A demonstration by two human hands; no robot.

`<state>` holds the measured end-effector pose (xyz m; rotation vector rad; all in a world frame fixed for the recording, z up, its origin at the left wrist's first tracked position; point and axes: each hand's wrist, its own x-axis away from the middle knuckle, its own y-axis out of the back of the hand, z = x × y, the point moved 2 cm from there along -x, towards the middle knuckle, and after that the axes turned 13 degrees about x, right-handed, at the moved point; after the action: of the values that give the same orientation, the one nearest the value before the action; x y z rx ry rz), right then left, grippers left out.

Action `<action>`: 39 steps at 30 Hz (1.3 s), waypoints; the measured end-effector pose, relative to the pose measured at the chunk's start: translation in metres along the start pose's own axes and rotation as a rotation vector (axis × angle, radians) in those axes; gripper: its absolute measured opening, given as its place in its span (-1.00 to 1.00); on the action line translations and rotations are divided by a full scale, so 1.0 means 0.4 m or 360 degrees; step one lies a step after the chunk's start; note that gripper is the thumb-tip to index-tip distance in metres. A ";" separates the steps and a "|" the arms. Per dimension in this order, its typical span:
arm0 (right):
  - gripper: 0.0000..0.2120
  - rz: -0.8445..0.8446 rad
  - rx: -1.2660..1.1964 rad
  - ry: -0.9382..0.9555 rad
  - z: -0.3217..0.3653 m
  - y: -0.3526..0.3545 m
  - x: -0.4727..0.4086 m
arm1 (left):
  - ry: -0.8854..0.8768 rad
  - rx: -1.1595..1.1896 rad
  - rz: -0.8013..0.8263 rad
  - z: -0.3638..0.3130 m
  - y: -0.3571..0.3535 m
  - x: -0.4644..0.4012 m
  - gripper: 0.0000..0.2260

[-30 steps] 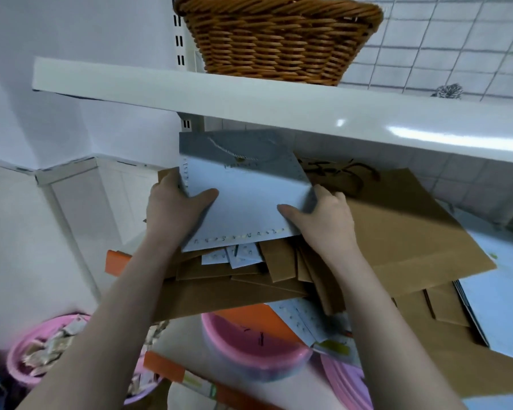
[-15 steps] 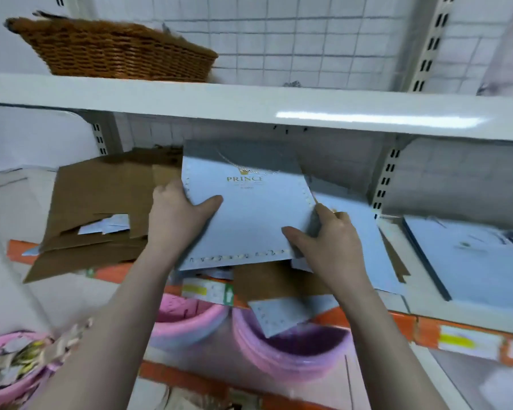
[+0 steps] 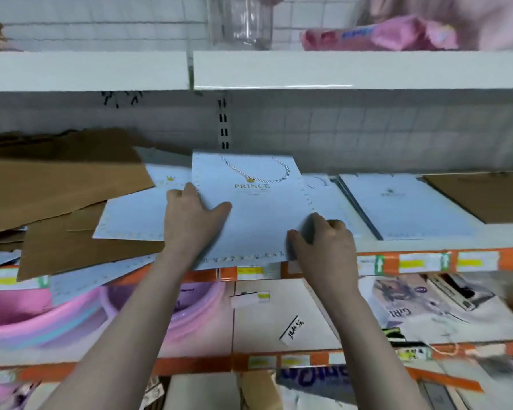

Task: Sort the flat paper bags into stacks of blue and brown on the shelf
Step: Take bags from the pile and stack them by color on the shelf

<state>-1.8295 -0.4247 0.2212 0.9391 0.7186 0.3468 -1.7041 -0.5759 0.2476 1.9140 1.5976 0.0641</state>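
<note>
Both hands hold one blue paper bag [image 3: 249,214] flat over the front of the shelf [image 3: 427,247]: the left hand [image 3: 190,220] grips its left edge and the right hand [image 3: 323,244] pinches its bottom right corner. A messy pile of brown bags [image 3: 57,184] lies to the left. A neat blue stack [image 3: 403,208] sits to the right.

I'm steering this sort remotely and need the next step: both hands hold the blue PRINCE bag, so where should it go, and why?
Probably carry the blue bag, gripped by the left hand and right hand, rightward onto the blue stack. Brown bags lie mixed at left.
</note>
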 end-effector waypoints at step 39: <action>-0.62 0.0425 0.0351 0.0229 -0.270 -0.173 -0.304 | 0.0095 -0.0376 0.0262 0.024 -0.455 -0.101 -0.71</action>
<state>-1.9940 -0.4659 0.1715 1.2327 0.7747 0.5832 -1.8687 -0.6057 0.1643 1.8676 1.3980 0.3658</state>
